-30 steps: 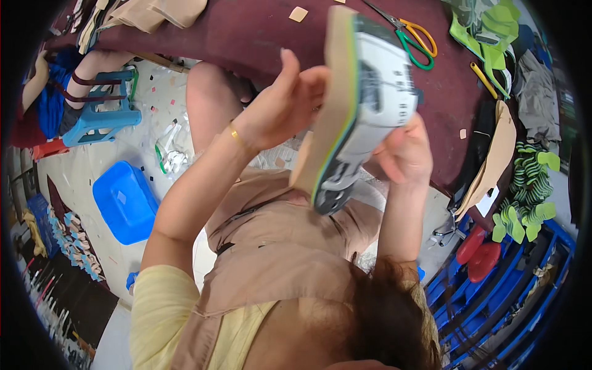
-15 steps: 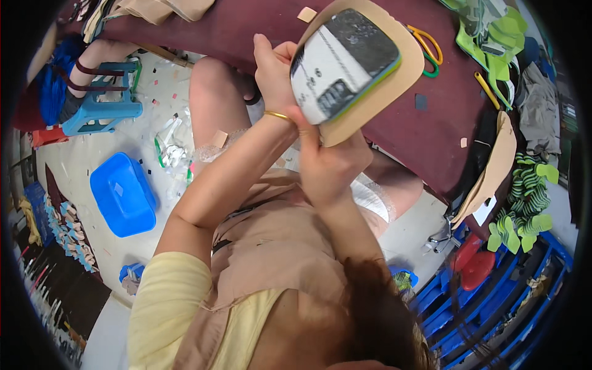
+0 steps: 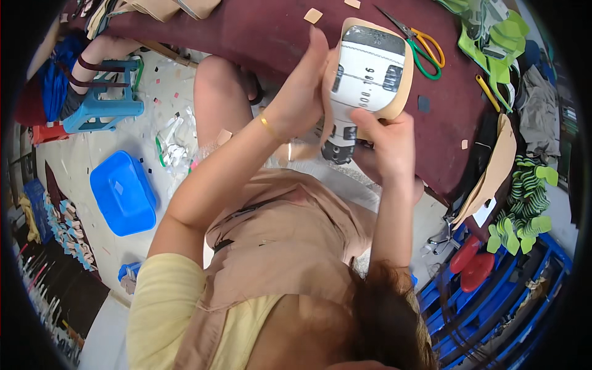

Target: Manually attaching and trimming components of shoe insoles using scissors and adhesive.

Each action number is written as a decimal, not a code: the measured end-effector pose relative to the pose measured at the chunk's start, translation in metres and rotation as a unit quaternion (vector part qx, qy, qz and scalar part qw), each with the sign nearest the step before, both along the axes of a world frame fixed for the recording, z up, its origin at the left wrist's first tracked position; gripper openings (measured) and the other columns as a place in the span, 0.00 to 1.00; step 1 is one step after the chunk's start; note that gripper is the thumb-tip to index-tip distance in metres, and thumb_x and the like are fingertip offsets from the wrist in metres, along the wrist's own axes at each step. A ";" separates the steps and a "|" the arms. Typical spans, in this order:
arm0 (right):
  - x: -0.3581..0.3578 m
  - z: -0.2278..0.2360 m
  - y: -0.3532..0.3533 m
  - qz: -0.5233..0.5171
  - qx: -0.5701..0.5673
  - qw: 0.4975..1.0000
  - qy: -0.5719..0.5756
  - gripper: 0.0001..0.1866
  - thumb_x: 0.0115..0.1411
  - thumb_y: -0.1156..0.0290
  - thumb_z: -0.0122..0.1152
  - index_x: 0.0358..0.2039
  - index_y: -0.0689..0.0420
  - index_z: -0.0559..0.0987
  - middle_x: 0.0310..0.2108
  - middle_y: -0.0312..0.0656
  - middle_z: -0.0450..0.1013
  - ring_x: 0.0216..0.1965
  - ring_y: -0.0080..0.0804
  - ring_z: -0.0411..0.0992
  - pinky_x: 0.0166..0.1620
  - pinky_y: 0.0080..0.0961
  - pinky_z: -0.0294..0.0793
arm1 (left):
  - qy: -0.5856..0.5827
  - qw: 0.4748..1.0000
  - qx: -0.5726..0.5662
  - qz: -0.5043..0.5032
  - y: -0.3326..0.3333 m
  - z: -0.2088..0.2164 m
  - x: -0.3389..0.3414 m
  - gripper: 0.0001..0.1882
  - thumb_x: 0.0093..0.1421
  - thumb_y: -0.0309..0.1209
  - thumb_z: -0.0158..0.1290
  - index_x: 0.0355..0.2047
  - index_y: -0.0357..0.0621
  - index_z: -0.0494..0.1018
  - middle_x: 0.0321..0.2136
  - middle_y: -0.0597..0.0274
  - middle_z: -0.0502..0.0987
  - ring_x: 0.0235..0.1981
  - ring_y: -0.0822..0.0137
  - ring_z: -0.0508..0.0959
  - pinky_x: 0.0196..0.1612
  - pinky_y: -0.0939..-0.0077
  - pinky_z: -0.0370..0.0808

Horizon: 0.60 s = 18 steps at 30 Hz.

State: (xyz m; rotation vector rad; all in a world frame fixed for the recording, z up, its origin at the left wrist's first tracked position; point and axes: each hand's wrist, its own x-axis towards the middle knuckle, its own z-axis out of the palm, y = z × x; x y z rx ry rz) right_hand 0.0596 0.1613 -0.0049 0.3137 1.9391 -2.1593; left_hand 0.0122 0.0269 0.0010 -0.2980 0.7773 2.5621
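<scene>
Two hands hold a printed sole form (image 3: 379, 68), raised between the apron-covered lap (image 3: 283, 203) and the maroon table (image 3: 447, 132). The right hand (image 3: 394, 145) clamps its lower right side, thumb (image 3: 366, 121) flat on the white face, fingers passing behind. The left hand (image 3: 303, 92) stands along the opposite edge, one digit pointing up and free; its contact is partly hidden, so I can't tell whether it presses or only steadies. A tan sheet (image 3: 398, 102) backs the form and shows as a rim around its broad end.

To my eye the piece is light enough for one hand, firm through the middle, with a rim that would probably flex or crease if pinched alone. The printed face looks smooth and perhaps a little slippery. The narrow waist, just below the right thumb, seems the surest hold, with a palm backing the broad end. The dark near end is somewhat blurred from here.

Just beyond the grip, to the right, lie scissors (image 3: 412, 36) with orange and green handles; a small tan square (image 3: 313, 15) sits beyond the left fingertips. Farther right are a yellow-handled tool (image 3: 487, 92) and curved tan panels (image 3: 496, 163). Well left of the grip, on the floor, stands a blue basin (image 3: 132, 219).
</scene>
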 end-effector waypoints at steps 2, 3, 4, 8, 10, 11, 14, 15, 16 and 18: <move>-0.007 0.005 0.016 0.094 -0.079 0.992 -0.005 0.14 0.50 0.77 0.66 0.39 0.66 0.78 0.35 0.41 0.76 0.33 0.22 0.73 0.36 0.20 0.74 | 0.065 0.996 0.001 -0.053 -0.008 -0.022 0.014 0.26 0.64 0.50 0.40 0.48 0.39 0.67 0.40 0.64 0.75 0.37 0.75 0.75 0.40 0.80 0.73; -0.011 0.013 0.015 0.103 -0.055 0.993 -0.035 0.14 0.50 0.77 0.67 0.39 0.66 0.78 0.35 0.41 0.76 0.34 0.23 0.74 0.37 0.20 0.74 | 0.089 0.994 -0.020 -0.059 -0.008 -0.025 0.018 0.23 0.64 0.47 0.43 0.47 0.39 0.67 0.39 0.64 0.75 0.37 0.75 0.75 0.40 0.80 0.73; -0.016 0.019 0.013 0.112 -0.030 0.991 -0.063 0.14 0.50 0.77 0.67 0.38 0.66 0.78 0.35 0.41 0.76 0.34 0.23 0.74 0.37 0.20 0.74 | 0.115 0.990 -0.041 -0.064 -0.007 -0.025 0.019 0.21 0.63 0.44 0.47 0.46 0.39 0.68 0.38 0.64 0.75 0.36 0.75 0.75 0.40 0.79 0.73; -0.018 0.003 0.002 0.023 0.012 1.000 -0.010 0.18 0.53 0.76 0.64 0.44 0.66 0.76 0.38 0.41 0.76 0.37 0.22 0.73 0.40 0.19 0.73 | 0.181 0.952 -0.207 0.137 0.006 -0.020 0.020 0.16 0.59 0.32 0.52 0.43 0.35 0.69 0.33 0.63 0.76 0.33 0.77 0.74 0.36 0.81 0.72; -0.012 0.006 -0.016 -0.017 0.015 0.998 0.063 0.21 0.55 0.74 0.62 0.49 0.66 0.73 0.40 0.41 0.76 0.38 0.20 0.72 0.42 0.18 0.73 | 0.223 0.902 -0.244 0.277 0.026 -0.020 0.018 0.13 0.59 0.30 0.51 0.41 0.33 0.70 0.33 0.62 0.77 0.33 0.76 0.75 0.36 0.81 0.72; -0.010 -0.006 -0.031 -0.056 -0.059 0.988 0.127 0.25 0.59 0.73 0.58 0.56 0.65 0.66 0.46 0.42 0.73 0.43 0.20 0.70 0.46 0.17 0.70 | 0.237 0.882 -0.265 0.309 0.032 -0.026 0.019 0.13 0.60 0.30 0.51 0.41 0.33 0.70 0.34 0.61 0.77 0.33 0.75 0.75 0.36 0.82 0.72; 0.010 -0.009 -0.044 -0.039 0.044 0.983 0.173 0.30 0.68 0.59 0.41 0.61 0.70 0.54 0.61 0.50 0.55 0.61 0.35 0.56 0.60 0.27 0.56 | 0.230 0.880 -0.275 0.312 0.035 -0.039 0.025 0.16 0.63 0.34 0.46 0.45 0.35 0.67 0.36 0.56 0.76 0.35 0.71 0.77 0.36 0.78 0.75; 0.015 -0.014 -0.045 -0.035 0.089 0.974 0.203 0.31 0.67 0.56 0.39 0.60 0.71 0.55 0.61 0.54 0.55 0.61 0.39 0.55 0.60 0.29 0.55 | 0.195 0.907 -0.217 0.302 0.035 -0.040 0.025 0.16 0.63 0.35 0.46 0.45 0.35 0.67 0.36 0.55 0.77 0.35 0.69 0.77 0.35 0.78 0.75; 0.018 -0.019 -0.046 -0.030 0.133 0.962 0.237 0.33 0.67 0.53 0.37 0.60 0.72 0.55 0.61 0.57 0.54 0.62 0.44 0.55 0.61 0.32 0.54 | 0.161 0.929 -0.158 0.294 0.036 -0.040 0.023 0.16 0.63 0.36 0.45 0.44 0.35 0.67 0.36 0.54 0.77 0.34 0.68 0.78 0.34 0.78 0.76; 0.022 -0.018 -0.051 -0.016 0.186 0.946 0.266 0.37 0.66 0.48 0.34 0.59 0.73 0.55 0.61 0.62 0.52 0.63 0.52 0.52 0.61 0.35 0.52 | 0.122 0.947 -0.114 0.275 0.032 -0.040 0.018 0.14 0.63 0.35 0.47 0.41 0.34 0.67 0.32 0.57 0.75 0.31 0.68 0.78 0.33 0.78 0.76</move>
